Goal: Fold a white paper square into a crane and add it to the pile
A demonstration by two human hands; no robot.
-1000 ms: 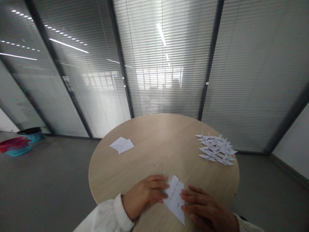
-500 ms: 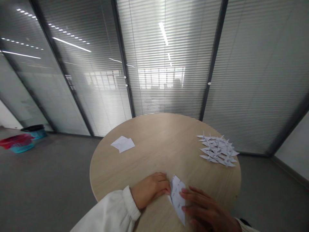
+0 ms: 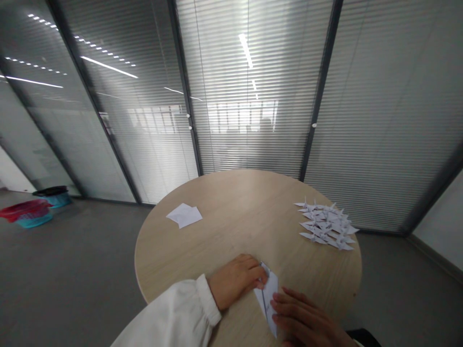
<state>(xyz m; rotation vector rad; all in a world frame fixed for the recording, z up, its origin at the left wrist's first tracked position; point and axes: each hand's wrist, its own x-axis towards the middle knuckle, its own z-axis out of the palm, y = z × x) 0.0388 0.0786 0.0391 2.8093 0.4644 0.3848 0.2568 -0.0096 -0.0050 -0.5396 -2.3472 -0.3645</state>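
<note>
A folded piece of white paper [image 3: 270, 292], long and pointed at its near end, lies on the table before me. My left hand [image 3: 238, 280] is on its upper left part, fingers curled in and closed on a flap there; the fingertips are partly hidden. On the other side, my right hand [image 3: 307, 315] is open, with fingers stretched out and the tips touching the paper's right edge. A crease line runs down the middle of the paper. To the far right stands a close group of several folded white paper cranes [image 3: 327, 224].
Flat white paper sheets [image 3: 184, 215] lie at the left of the round wooden table [image 3: 235, 193]. Behind it rises a glass partition with blinds [image 3: 249, 140]. Two blue bins, one with a red liner [image 3: 27, 209] and one with a black liner [image 3: 50, 192], stand on the floor at left.
My left hand has moved right, onto the paper, and the paper's left flap has been folded over toward the middle. My right hand stays at the right edge.
</note>
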